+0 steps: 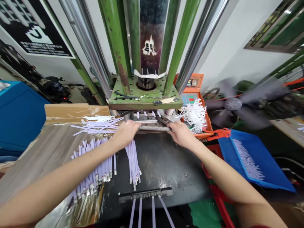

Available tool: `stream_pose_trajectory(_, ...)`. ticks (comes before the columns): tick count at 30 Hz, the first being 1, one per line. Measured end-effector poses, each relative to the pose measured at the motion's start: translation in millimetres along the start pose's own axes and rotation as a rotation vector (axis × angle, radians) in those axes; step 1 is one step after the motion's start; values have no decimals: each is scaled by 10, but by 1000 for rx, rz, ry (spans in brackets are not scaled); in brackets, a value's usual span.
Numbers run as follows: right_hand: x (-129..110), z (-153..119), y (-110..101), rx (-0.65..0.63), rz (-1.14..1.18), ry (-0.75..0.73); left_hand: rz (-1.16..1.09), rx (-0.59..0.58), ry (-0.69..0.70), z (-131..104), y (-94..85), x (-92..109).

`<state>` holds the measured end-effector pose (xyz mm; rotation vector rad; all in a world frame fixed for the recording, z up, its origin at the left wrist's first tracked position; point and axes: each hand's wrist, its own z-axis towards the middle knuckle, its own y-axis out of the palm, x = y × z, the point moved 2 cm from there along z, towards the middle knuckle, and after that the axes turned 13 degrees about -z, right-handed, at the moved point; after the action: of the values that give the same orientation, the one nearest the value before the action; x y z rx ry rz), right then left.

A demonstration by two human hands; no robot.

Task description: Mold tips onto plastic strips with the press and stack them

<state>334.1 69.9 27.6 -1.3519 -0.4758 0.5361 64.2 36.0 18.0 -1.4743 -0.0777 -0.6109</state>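
My left hand [127, 131] and my right hand [181, 134] are closed on the two ends of a long, narrow metal bar [154, 128]. The bar lies level at the mouth of a green press [144, 103], just below its upper plate. Behind it, several short lavender strip ends [145, 113] show in the gap. Below my left hand, a bunch of lavender flat cables [133, 161] with pale connector ends lies on the black table [163, 155]. Close to me rests a dark slotted bar [146, 194] with several lavender cables [153, 210] running out of it.
Rows of lavender cables [95, 167] and loose strips [99, 125] lie on the left board. White scraps [196, 115] fill an orange box at right, beside orange-handled cutters [219, 133]. A blue bin [268, 171] holds more cables. A fan [234, 104] spins behind.
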Motion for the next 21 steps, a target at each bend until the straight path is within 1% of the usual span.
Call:
stream_pose_trajectory(2, -2, -441, -67, -166, 36, -85, -16, -108, 90, -291, 117, 290)
stream_pose_trajectory(3, -3, -589, -97, -254, 70, -128, -29, -158, 123, -410, 174, 420)
stream_pose_trajectory(4, -8, -678, -127, -316, 110, -164, -45, -199, 143, -501, 220, 525)
stream_pose_trajectory(5, -17, -704, -155, -340, 158, -185, -55, -228, 152, -558, 253, 597)
stream_pose_trajectory(6, -32, -666, -179, -326, 222, -183, -72, -242, 151, -576, 268, 632)
stream_pose_trajectory(7, -52, -570, -192, -287, 311, -153, -108, -234, 132, -553, 264, 629)
stream_pose_trajectory(8, -76, -424, -192, -239, 433, -91, -177, -182, 79, -488, 238, 588)
stream_pose_trajectory(9, -102, -238, -174, -186, 587, 19, -266, -92, -6, -387, 196, 516)
stream_pose_trajectory(11, -176, 201, -89, -98, 893, 313, -438, 137, -211, -122, 94, 322)
stream_pose_trajectory(12, -230, 428, -37, -43, 1000, 464, -496, 233, -301, 23, 51, 226)
stream_pose_trajectory(13, -302, 649, 13, 8, 1058, 564, -525, 293, -365, 165, 20, 145)
stream_pose_trajectory(14, -383, 850, 58, 58, 1093, 636, -541, 317, -406, 299, 3, 81)
stream_pose_trajectory(15, -470, 1027, 100, 92, 1108, 671, -558, 316, -430, 417, 2, 36)
stream_pose_trajectory(17, -626, 1283, 187, 115, 1145, 690, -623, 305, -469, 588, 34, -17)
stream_pose_trajectory(19, -708, 1412, 276, 99, 1182, 696, -689, 289, -489, 675, 90, -42)
stream_pose_trajectory(21, -695, 1462, 341, 92, 1202, 686, -744, 265, -509, 696, 135, -75)
